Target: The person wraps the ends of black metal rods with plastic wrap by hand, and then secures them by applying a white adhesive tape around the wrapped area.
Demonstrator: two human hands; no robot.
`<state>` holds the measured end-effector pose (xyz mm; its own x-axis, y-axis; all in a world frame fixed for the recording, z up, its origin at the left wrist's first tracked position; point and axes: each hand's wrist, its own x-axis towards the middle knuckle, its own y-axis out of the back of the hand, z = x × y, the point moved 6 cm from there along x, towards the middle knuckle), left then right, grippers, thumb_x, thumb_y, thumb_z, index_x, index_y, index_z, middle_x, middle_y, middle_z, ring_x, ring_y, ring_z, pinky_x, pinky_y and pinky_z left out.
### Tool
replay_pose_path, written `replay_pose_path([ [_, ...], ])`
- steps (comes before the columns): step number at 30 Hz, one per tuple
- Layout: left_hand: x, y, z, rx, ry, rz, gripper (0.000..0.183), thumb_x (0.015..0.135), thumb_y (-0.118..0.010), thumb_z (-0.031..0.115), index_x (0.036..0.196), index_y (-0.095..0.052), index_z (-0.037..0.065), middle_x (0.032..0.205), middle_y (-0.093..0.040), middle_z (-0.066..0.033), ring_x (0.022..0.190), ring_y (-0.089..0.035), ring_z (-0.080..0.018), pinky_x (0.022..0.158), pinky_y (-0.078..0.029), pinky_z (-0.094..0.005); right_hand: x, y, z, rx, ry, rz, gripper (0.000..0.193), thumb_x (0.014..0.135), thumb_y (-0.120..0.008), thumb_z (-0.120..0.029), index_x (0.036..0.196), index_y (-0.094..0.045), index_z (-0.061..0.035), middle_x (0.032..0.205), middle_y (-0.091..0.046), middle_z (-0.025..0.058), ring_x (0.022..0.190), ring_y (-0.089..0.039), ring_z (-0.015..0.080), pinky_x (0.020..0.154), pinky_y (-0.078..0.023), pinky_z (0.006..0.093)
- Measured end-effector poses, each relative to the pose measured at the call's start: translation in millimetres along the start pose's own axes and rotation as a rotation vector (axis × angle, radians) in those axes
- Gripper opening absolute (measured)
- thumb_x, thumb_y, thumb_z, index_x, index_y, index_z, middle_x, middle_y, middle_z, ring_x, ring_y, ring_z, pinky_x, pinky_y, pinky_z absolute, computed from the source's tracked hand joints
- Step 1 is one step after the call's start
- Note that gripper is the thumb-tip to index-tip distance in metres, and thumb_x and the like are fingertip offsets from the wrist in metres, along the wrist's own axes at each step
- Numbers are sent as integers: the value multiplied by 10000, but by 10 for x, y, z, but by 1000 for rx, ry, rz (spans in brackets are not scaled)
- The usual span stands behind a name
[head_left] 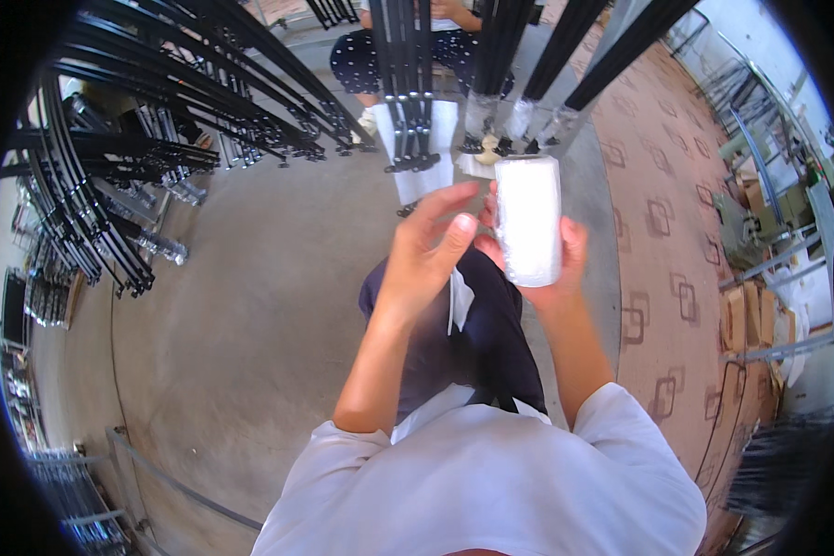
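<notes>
My right hand (571, 258) grips a white, shiny roll of plastic film (528, 222), held upright in front of me. Its fingers show at the roll's left side and the palm lies along its right. Just left of the roll, my left hand (419, 258) is raised with thumb and fingers apart, nothing in it. Beyond both hands hang bundles of long black rods (408, 102). Clear film wraps the lower ends of the bundle (482, 113) nearest the roll.
Many more black rods (241, 83) hang at the left. Facing me, a person in dotted dark trousers (352, 63) sits behind the rods. A patterned pinkish floor strip (658, 269) runs along the right, beside shelving with cardboard boxes (746, 315). A metal rail (185, 482) stands lower left.
</notes>
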<state>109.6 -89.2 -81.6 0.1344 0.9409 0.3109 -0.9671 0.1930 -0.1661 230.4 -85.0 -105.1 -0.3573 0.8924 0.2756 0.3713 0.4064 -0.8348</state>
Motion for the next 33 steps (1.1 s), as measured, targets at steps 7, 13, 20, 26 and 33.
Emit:
replay_pose_path([
  [7,71,101,30,-274,71,117,146,823,-554,124,914,-562,11,914,-584,-34,835,-516,-74,747,-395,-214,168,-83,149,-355,42,-21,622,665,-595,-232,1184,-378,34,1063,-530,105,954,-542,202,830,-435,319],
  [13,141,202,24,10,-38,222,55,852,-493,86,816,-494,45,768,-522,4,729,-469,-62,670,-390,-214,204,32,200,-431,57,25,648,663,-637,-222,1196,-358,17,1083,-505,86,988,-506,178,851,-400,318],
  [20,222,278,181,68,-132,229,125,856,-513,144,844,-487,23,763,-504,-11,709,-463,-74,648,-383,-201,226,-22,172,-364,77,-28,637,693,-627,-255,1194,-358,33,1109,-497,114,999,-517,203,855,-415,340],
  [26,173,263,136,30,73,7,110,814,-556,90,873,-524,3,796,-556,-21,719,-501,-70,650,-404,-213,248,-22,130,-337,107,-18,670,681,-606,-268,1208,-337,47,1141,-478,130,1039,-493,227,898,-392,350],
  [33,214,349,129,-68,73,168,70,839,-509,82,870,-484,24,736,-555,-30,640,-513,-79,568,-400,-200,284,32,278,-119,71,-60,643,696,-592,-245,1211,-333,41,1092,-498,173,972,-531,263,834,-438,389],
])
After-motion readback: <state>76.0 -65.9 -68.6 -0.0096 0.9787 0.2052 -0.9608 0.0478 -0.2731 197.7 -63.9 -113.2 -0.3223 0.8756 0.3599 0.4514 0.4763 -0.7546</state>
